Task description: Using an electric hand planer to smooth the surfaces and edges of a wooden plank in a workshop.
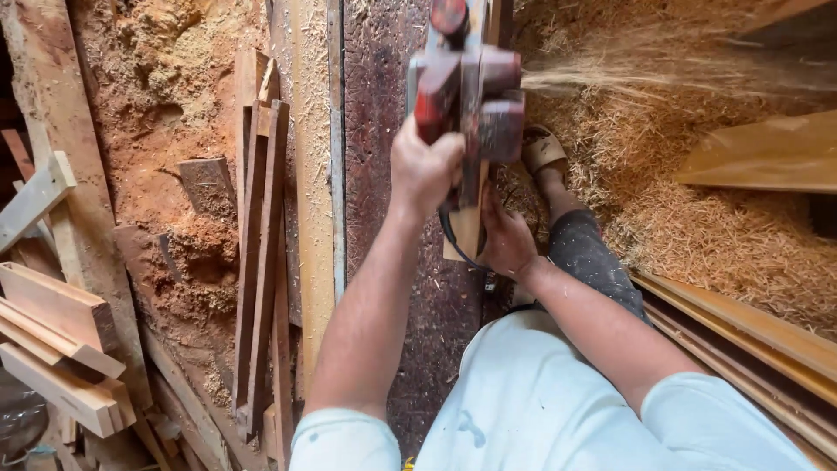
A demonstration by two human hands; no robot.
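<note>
— Red, worn planer (466, 92) under that left hand (425, 170)?
— Yes, fingers wrapped round its handle. Right hand (508, 240), just below, presses the pale plank (465, 227) beneath it.

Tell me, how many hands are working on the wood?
2. The left hand grips the red power planer; the right hand presses the plank just behind it.

A long dark counter (384, 174) is running up the middle of the view, dusted with chips, and a pale narrow board (466, 228) is lying lengthwise on it. Thin wooden strips (261, 262) are leaning along its left edge. The floor (697, 227) to the right is lying buried under heaped wood shavings (741, 253), and reddish sawdust (174, 105) is covering the left.
</note>
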